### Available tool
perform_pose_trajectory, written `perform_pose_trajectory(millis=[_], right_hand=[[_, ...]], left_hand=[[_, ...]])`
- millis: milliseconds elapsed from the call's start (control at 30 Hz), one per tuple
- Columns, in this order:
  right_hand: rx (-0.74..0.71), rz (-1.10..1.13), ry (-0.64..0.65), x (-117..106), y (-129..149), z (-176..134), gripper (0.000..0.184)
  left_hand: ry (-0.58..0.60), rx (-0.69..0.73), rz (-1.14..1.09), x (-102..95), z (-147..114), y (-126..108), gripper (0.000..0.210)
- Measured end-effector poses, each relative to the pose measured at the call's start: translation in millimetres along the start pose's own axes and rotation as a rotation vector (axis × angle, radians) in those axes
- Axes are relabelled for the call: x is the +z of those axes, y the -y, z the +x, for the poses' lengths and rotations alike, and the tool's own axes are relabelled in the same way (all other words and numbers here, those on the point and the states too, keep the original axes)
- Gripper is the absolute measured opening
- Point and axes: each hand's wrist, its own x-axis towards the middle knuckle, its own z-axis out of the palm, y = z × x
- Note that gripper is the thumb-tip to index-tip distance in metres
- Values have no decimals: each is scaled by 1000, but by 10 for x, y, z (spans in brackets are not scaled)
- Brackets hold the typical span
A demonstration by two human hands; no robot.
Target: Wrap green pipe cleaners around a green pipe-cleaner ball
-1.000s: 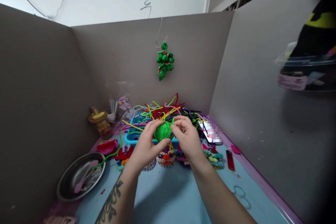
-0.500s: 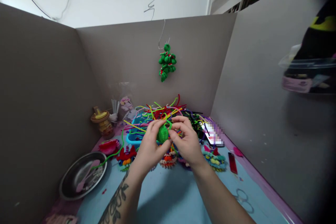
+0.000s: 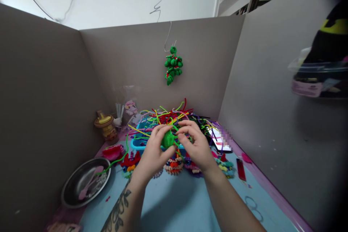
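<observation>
A bright green coiled pipe cleaner (image 3: 168,139) sits between the thumb and fingers of my left hand (image 3: 155,152), above the middle of the table. My right hand (image 3: 196,146) is curled just right of the coil, thumb and index tips close together at a loose green strand. Its grip is partly hidden by the fingers. Behind both hands stands a blue basket (image 3: 136,144) heaped with many-coloured pipe cleaners (image 3: 165,117). Several small pipe-cleaner figures lie below and beside the hands, among them a red one (image 3: 131,161) and an orange one (image 3: 174,165).
A metal bowl (image 3: 69,188) with a pink spoon stands at left, a green pipe cleaner trailing over its rim. Behind it is a brown cup (image 3: 106,127). At right lie a phone (image 3: 221,141), a red strip (image 3: 240,169) and scissors (image 3: 252,204). A green ornament (image 3: 173,65) hangs from the partition.
My right hand has moved slightly right, away from the coil, and its fingers have loosened a little. My left hand keeps the coil in nearly the same place.
</observation>
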Motion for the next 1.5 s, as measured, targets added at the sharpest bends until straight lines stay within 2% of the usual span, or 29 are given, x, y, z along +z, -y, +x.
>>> perform_pose_trajectory(millis=[133,267,400,667,867,1100,1500], right_hand=[[138,-39,80,-1,51,22,9],[194,-66,88,-14,83,18,7],[184,-50,116,-35,86,15,4],[215,28,121,-25,81,27,10],[186,-5,147,-34,67,23,7],[222,14,174,-56,59,41,7],[293,137,301,-100,15,63,17]], left_hand=[[24,2,3,16,-24,-25,51],[51,-6,-6,13,-30,-40,52],[73,10,-23,-13,-23,-74,50],[122,7,-49,-46,-16,-125,47],[139,-3,-55,-59,-14,-131,44],[152,12,-43,-60,-14,-121,48],[211,22,-41,-49,-19,-109,48]])
